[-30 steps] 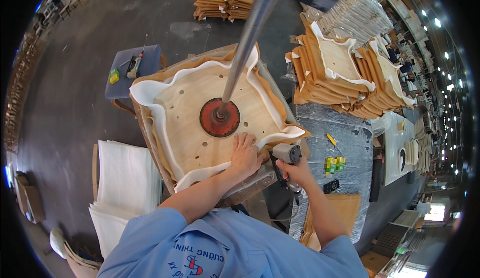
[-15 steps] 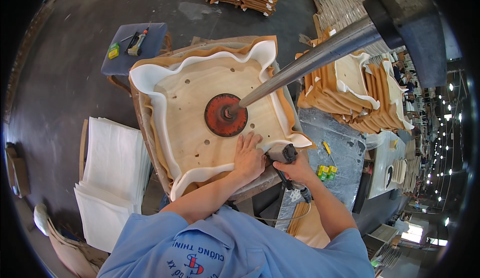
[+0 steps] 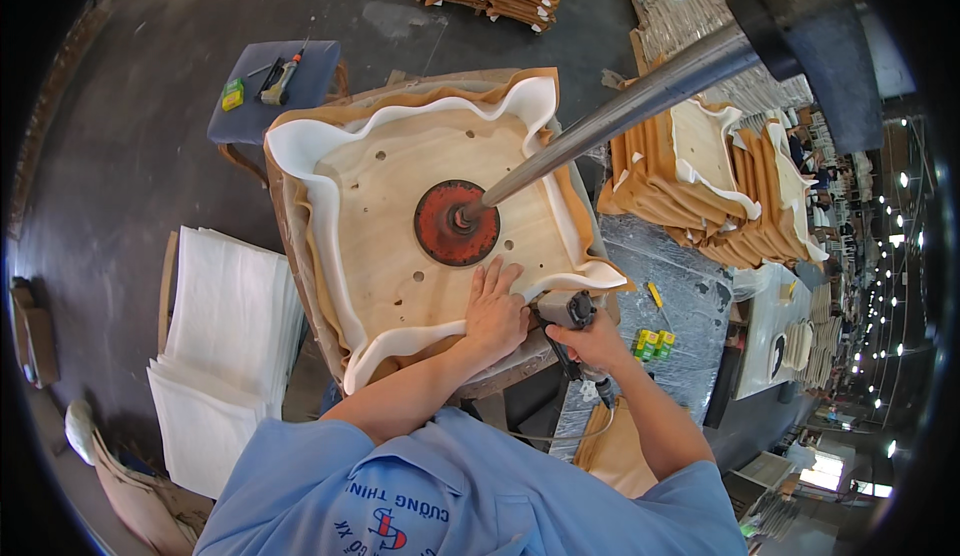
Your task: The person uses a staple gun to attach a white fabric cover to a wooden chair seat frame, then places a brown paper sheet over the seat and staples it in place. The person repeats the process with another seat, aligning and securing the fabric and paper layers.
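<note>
A square plywood seat panel (image 3: 380, 226) lies in front of me, white foam (image 3: 325, 226) and tan covering (image 3: 545, 96) rising round its rim. A red round plate (image 3: 440, 231) on the end of a metal rod (image 3: 620, 106) rests on the panel's middle. My left hand (image 3: 497, 314) lies on the near edge, fingers spread flat on the wood and its palm over the folded-in foam. Beside it, my right hand (image 3: 595, 341) is wrapped round the handle of a staple gun (image 3: 566, 308), whose nose is by the near right corner; its tip is hard to see.
Stacked tan-covered seat pieces (image 3: 650, 181) stand to the right, beside a plastic-wrapped surface (image 3: 690, 286) with small green-yellow boxes (image 3: 654, 344) and a yellow cutter (image 3: 653, 294). At left are white sheets (image 3: 225, 306) and a blue stool (image 3: 320, 71) bearing tools. An air hose (image 3: 535, 439) hangs from the gun.
The panel and plate sit slightly higher in the picture, and the view has shifted a little. My left fingers look a bit straighter. The right hand keeps its grip on the staple gun.
</note>
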A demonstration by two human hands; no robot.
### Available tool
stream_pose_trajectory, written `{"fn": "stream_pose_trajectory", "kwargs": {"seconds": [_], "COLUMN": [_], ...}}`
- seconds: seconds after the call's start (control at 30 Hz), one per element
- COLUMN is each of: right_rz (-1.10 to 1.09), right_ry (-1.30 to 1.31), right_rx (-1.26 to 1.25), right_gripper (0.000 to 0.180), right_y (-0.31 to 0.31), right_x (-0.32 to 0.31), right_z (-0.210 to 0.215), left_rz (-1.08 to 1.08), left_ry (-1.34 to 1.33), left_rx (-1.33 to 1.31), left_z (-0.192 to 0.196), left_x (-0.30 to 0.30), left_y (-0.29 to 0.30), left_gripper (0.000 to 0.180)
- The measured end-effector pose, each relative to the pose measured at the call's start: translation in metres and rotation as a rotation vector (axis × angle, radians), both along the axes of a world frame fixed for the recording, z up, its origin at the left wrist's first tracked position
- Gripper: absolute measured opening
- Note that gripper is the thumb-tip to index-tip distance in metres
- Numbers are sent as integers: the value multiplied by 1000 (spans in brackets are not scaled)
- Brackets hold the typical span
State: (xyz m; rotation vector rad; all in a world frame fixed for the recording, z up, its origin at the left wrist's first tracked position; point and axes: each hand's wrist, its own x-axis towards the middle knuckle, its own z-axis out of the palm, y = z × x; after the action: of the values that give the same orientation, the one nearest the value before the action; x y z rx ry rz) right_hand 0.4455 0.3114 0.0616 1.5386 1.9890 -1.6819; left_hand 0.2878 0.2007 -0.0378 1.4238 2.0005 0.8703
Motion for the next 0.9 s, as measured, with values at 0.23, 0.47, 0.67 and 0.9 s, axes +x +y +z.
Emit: {"fn": "stream_pose_trajectory", "kwargs": {"seconds": [0.23, 0.47, 0.67, 0.9], "right_rz": [16, -21, -16, -44], "right_ry": [-95, -45, -61, 21], "right_rx": [54, -1, 26, 2], "right_gripper": [45, 37, 37, 35], "right_y": [3, -15, -16, -28], "right_x": [-4, -9, -15, -10], "right_z": [-9, 5, 2, 6], "left_rz": [-29, 15, -13, 8], "left_ry": [69, -8, 4, 33], "left_rx": [34, 24, 28, 126], "left_z": [9, 4, 12, -3], "left_x": [2, -4, -7, -11], "left_y": [-19, -19, -21, -41], "left_gripper": [21, 24, 22, 20]}}
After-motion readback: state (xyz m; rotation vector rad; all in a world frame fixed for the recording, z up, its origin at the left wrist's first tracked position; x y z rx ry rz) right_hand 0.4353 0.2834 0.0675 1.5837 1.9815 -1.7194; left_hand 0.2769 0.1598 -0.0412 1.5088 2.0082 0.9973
